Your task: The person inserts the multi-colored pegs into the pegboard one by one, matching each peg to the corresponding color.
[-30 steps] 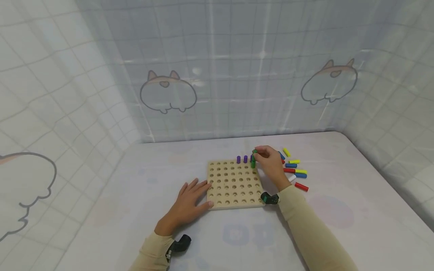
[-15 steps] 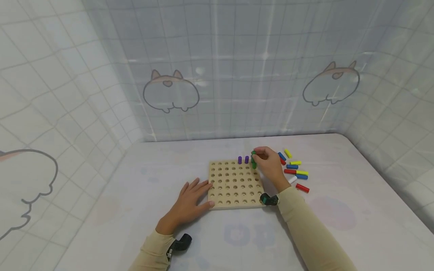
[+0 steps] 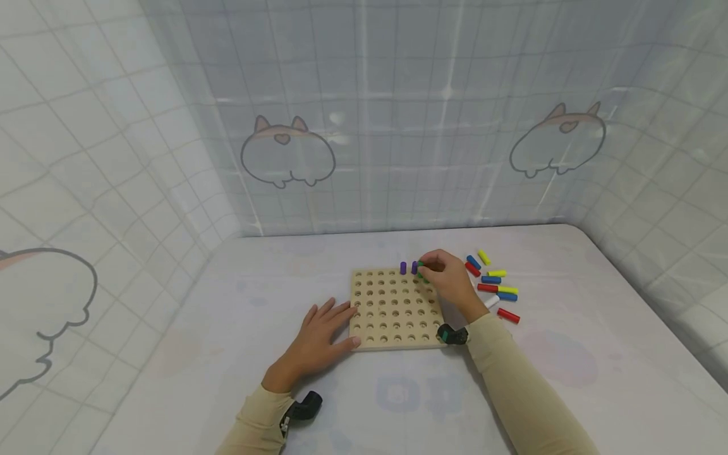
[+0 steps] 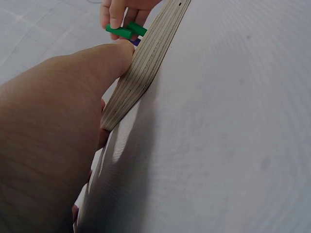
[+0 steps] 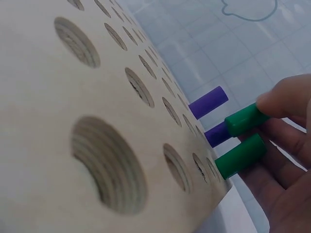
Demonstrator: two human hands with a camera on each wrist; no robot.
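A square wooden pegboard (image 3: 392, 309) with rows of holes lies on the padded surface. Two purple pegs (image 3: 408, 268) stand in its back row. My right hand (image 3: 429, 270) is over the back right corner and pinches two green pegs (image 3: 421, 272). In the right wrist view one green peg (image 5: 245, 119) is under a fingertip (image 5: 279, 99); the other green peg (image 5: 240, 156) meets the board beside the purple pegs (image 5: 209, 103). Whether it sits in a hole I cannot tell. My left hand (image 3: 327, 325) lies flat, its thumb (image 4: 97, 63) against the board's edge (image 4: 141, 73).
Several loose pegs lie right of the board: yellow (image 3: 483, 256), blue (image 3: 490, 279), red (image 3: 508, 315) and white (image 3: 491, 301). Quilted walls with cartoon prints (image 3: 287, 151) close in the back and both sides. The pale surface (image 3: 569, 354) stretches to the right and front.
My right hand has shifted a little left and down with the green pegs, closer to the purple pegs. The left hand has stayed at the board's edge.
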